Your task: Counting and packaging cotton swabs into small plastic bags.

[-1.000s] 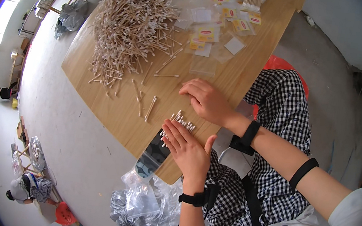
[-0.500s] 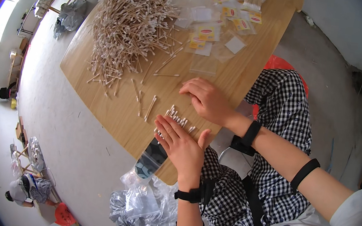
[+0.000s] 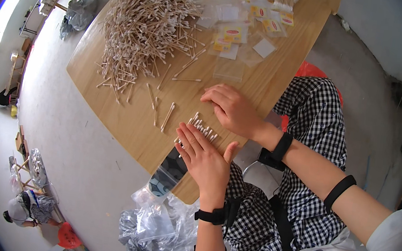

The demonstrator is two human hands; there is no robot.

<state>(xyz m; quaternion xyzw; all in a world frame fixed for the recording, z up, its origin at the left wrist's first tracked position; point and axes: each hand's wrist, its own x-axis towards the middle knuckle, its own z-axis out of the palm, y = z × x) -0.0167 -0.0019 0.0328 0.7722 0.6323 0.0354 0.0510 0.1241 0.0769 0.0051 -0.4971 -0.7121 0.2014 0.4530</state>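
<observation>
My left hand (image 3: 202, 159) lies flat over a small row of cotton swabs (image 3: 204, 128) near the table's near edge. Its fingers are stretched out with the thumb apart, and they cover part of the row. Just beyond, my right hand (image 3: 232, 111) rests by the table edge, fingers loosely bent and thumb apart; I see nothing in it. A few loose cotton swabs (image 3: 168, 117) lie left of the row. Farther off is a big heap of cotton swabs (image 3: 146, 22) with wooden sticks and white tips.
Clear plastic bags with yellow-and-white cards (image 3: 233, 34) lie on the wooden table (image 3: 125, 120). A dark patterned pouch (image 3: 166, 176) sits at the near corner, above crumpled plastic bags (image 3: 156, 231). Checked cloth (image 3: 313, 120) covers my lap. Another person (image 3: 30, 207) is at lower left.
My left hand has shifted slightly up and to the right, with the swab row still partly under its fingers. My right hand stays almost where it was.
</observation>
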